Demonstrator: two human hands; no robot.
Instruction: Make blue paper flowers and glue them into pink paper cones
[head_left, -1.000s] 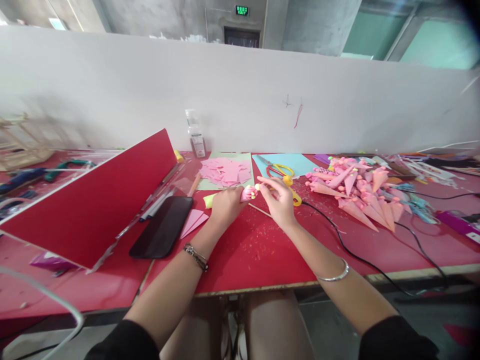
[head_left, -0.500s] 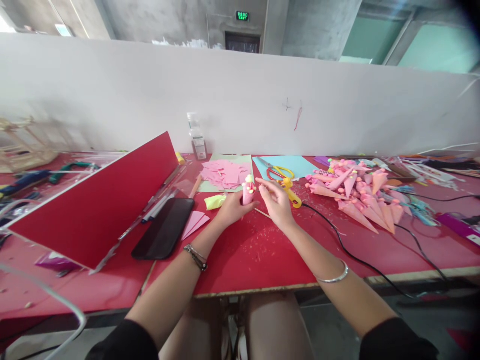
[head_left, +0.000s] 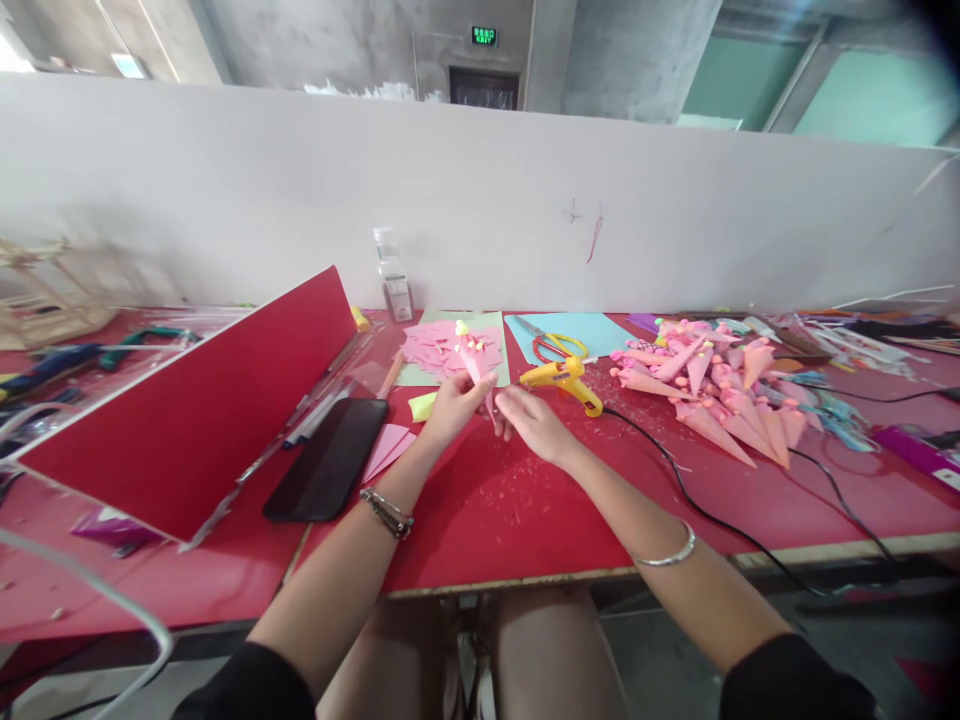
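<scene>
My left hand (head_left: 452,407) grips a pink paper cone (head_left: 472,358) with small yellow balls at its top, tilted up and to the left. My right hand (head_left: 525,422) meets it at the cone's lower tip, fingers pinched there. Both hands hover over the red table (head_left: 510,510). A yellow glue gun (head_left: 564,379) lies just right of my hands, its black cord (head_left: 697,500) trailing off the front edge. A thin wooden stick lies under my right hand, mostly hidden.
A heap of finished pink cones (head_left: 705,385) lies at the right. Pink paper cutouts (head_left: 450,348) on green paper and scissors (head_left: 551,343) on blue paper lie behind. A black phone (head_left: 328,458), a raised red board (head_left: 187,410) and a bottle (head_left: 393,272) stand left.
The cone went from lying sideways to standing up, then tilted left and rose. My right hand dropped from its top to its lower tip, uncovering the glue gun.
</scene>
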